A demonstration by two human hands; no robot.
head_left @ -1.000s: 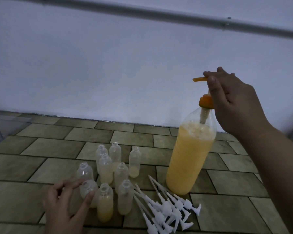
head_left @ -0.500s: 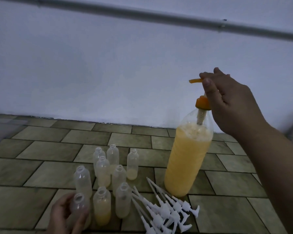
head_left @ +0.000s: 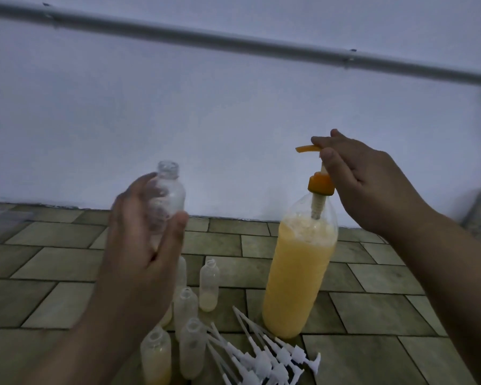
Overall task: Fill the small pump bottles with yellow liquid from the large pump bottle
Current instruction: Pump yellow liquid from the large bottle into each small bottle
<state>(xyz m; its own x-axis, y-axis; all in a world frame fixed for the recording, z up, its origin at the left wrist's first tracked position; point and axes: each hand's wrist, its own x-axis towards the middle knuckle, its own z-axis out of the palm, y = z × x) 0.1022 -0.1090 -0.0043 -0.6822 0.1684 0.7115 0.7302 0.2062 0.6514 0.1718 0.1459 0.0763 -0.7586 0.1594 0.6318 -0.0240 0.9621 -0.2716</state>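
Your left fingers (head_left: 175, 234) wrap an empty small bottle (head_left: 168, 194), thumb on its near side, neck up and open, held in the air; your right fingers (head_left: 324, 143) close lightly over the orange pump head (head_left: 307, 148) of the big bottle (head_left: 300, 273), thumb down along the stem, spout poking out to the left of them. The big bottle stands on the tiled floor (head_left: 372, 307) directly under your right fingers, mostly full of yellow liquid. The small bottle sits well to the left of the spout and slightly below it, so the step in hand looks like bringing a fresh bottle to the pump. Next you would need to carry the open neck rightward until it sits right under the spout tip, hold it steady and upright, then press the head down; a miss would put liquid on the floor. Below your left fingers I count five more small bottles standing on the floor, some holding a little yellow, though your hand may hide others. Below and between your hands lies one loose pile of white pump tops (head_left: 264, 357), too tangled to count. One big bottle.
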